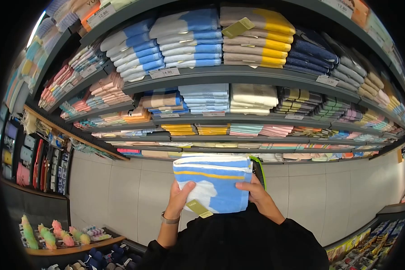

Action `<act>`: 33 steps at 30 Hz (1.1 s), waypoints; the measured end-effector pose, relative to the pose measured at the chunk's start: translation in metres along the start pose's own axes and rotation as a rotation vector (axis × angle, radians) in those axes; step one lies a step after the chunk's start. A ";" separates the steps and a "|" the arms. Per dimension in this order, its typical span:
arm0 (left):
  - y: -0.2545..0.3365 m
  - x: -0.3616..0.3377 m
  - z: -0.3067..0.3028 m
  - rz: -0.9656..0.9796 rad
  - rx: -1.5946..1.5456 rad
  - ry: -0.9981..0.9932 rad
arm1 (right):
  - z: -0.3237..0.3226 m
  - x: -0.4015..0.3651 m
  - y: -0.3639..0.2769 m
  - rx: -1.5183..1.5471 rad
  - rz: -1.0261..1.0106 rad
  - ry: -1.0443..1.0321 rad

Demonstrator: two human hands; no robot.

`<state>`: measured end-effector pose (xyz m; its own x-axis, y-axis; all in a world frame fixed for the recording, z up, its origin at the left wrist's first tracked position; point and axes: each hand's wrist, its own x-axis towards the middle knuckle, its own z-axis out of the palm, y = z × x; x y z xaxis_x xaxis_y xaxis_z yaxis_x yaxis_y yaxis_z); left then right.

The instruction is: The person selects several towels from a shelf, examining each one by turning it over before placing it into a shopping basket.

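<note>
A folded blue and white towel (pixel 231 193) with a yellow stripe is held up in front of my body. My left hand (pixel 181 194) grips its left side, thumb on the front and fingers hidden behind. On the right edge, my right hand (pixel 255 189) holds it the same way, thumb in front. An olive-coloured tag (pixel 199 208) hangs at the towel's lower left, close to my left thumb. Behind the towel on the right, part of a black thing with a bright green rim (pixel 261 173) shows; the rest is hidden.
Ahead, a dark shelf (pixel 256 75) carries stacks of folded towels, including blue-and-white (pixel 191 38) and brown-and-yellow (pixel 256 40) piles. Price labels line its edges. Pale floor tiles (pixel 121 189) lie between shelving. A display with colourful plush-looking items (pixel 56 231) stands at lower left, packaged goods (pixel 369 245) at lower right.
</note>
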<state>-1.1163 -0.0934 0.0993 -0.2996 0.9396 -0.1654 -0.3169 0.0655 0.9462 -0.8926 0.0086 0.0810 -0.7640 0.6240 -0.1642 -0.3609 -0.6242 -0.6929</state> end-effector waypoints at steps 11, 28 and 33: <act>0.000 0.000 -0.002 0.107 0.066 0.044 | 0.005 -0.004 -0.001 -0.175 0.036 -0.108; 0.069 0.028 0.005 0.673 0.802 0.015 | 0.018 -0.012 0.005 -0.120 0.065 0.024; 0.061 0.033 0.007 0.631 0.700 0.001 | 0.017 -0.008 0.011 0.184 0.062 0.081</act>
<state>-1.1392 -0.0561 0.1530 -0.2324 0.8701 0.4346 0.5168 -0.2681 0.8130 -0.8998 -0.0111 0.0863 -0.7449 0.6131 -0.2631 -0.4122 -0.7330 -0.5411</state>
